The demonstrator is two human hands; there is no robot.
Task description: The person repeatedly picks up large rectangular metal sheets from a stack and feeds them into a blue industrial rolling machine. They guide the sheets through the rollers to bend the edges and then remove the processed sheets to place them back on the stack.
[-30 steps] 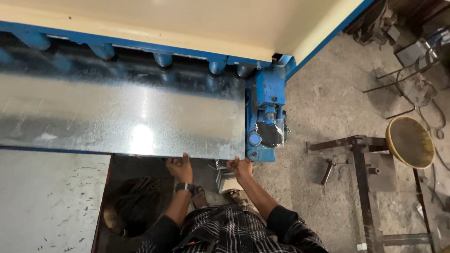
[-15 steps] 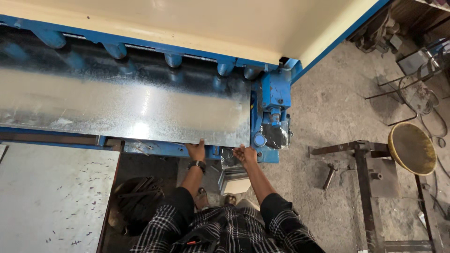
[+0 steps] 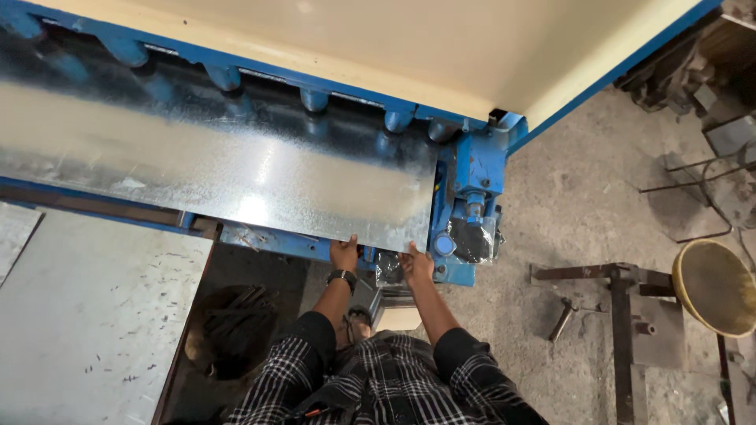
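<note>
The big blue-framed sheet-metal machine with a cream top cover point(image 3: 441, 55) fills the upper part of the head view, its row of blue round hold-down feet point(image 3: 315, 100) standing just above the bed, apparently so that they can press down on whatever lies under them; on that bed lies the long flat galvanised steel sheet point(image 3: 236, 169), shiny and grey, its far edge tucked under the feet and its near edge overhanging the front of the bed toward the person, which leaves a lip to take hold of; a second, duller grey metal sheet point(image 3: 87, 315) rests flat on a lower surface at the left, apart from the machine and untouched; at the right, on the rough concrete floor point(image 3: 583, 197), stand a dark steel stand point(image 3: 622, 307) and a round yellowish stool seat point(image 3: 717, 287), well clear of the work; the left hand point(image 3: 344, 253), a dark watch on its wrist, and the right hand point(image 3: 416, 264) sit near each other at the sheet's near edge by its right corner, fingers laid on that edge; whether they grip it or only press against it, I cannot tell; both arms reach straight forward from the checked sleeves, in line with the sheet's way into the machine.
</note>
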